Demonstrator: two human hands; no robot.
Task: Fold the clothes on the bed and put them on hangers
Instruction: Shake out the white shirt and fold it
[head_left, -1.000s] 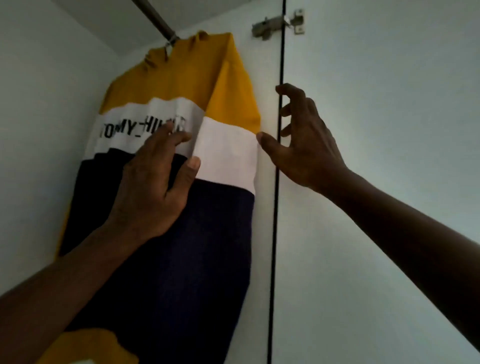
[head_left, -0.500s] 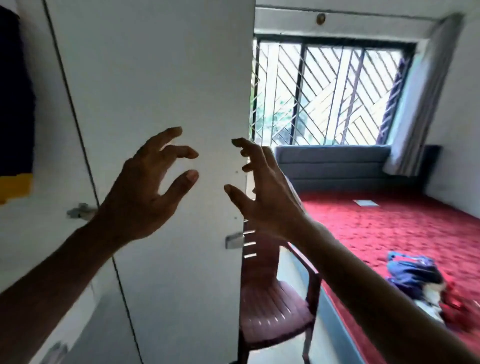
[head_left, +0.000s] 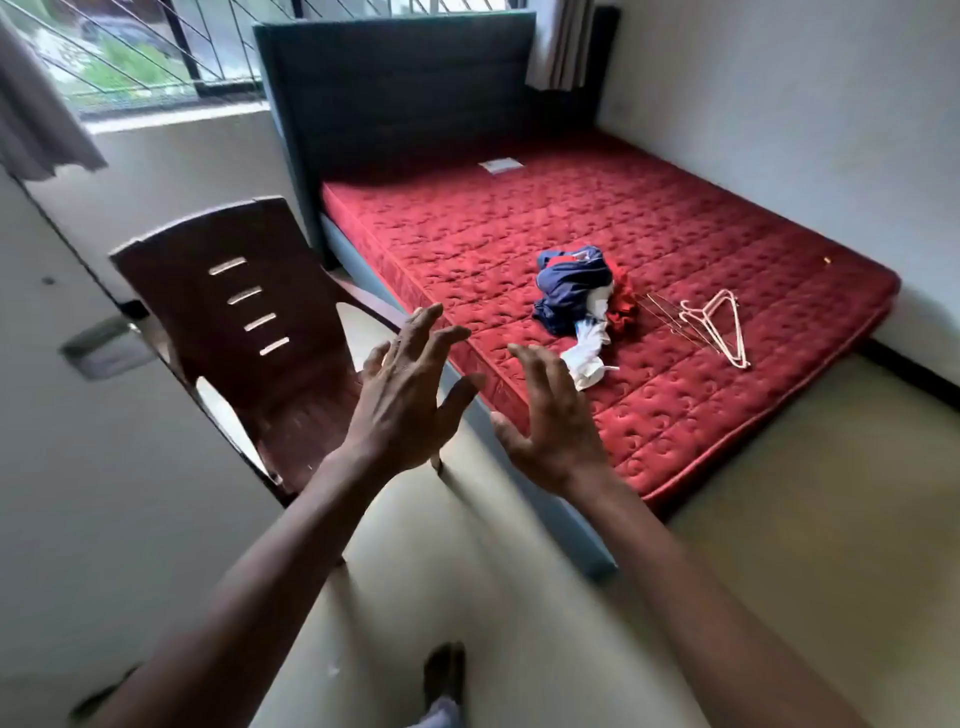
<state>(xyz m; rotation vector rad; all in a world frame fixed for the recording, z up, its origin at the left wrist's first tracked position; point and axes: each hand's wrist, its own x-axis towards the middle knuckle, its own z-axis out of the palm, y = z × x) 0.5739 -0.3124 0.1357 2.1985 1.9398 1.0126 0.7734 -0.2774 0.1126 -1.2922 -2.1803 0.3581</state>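
Observation:
A crumpled heap of clothes (head_left: 576, 296), navy blue with red and white pieces, lies on the red mattress (head_left: 467, 234) near its front edge. Pale pink hangers (head_left: 719, 325) rest on the mattress just right of the heap. My left hand (head_left: 405, 400) and my right hand (head_left: 550, 421) are raised side by side in front of me, palms down, fingers spread, holding nothing. Both hover over the floor short of the bed's near corner, well apart from the clothes.
A dark brown plastic chair (head_left: 249, 338) stands left of the bed, close to my left hand. A white wardrobe door (head_left: 78, 415) with a metal handle fills the left side. The grey headboard (head_left: 395, 88) and a barred window are at the back. Pale floor lies below.
I have turned from the hung yellow, white and navy top in the wardrobe toward the bed. Both hands let go of it and now hang free in the air.

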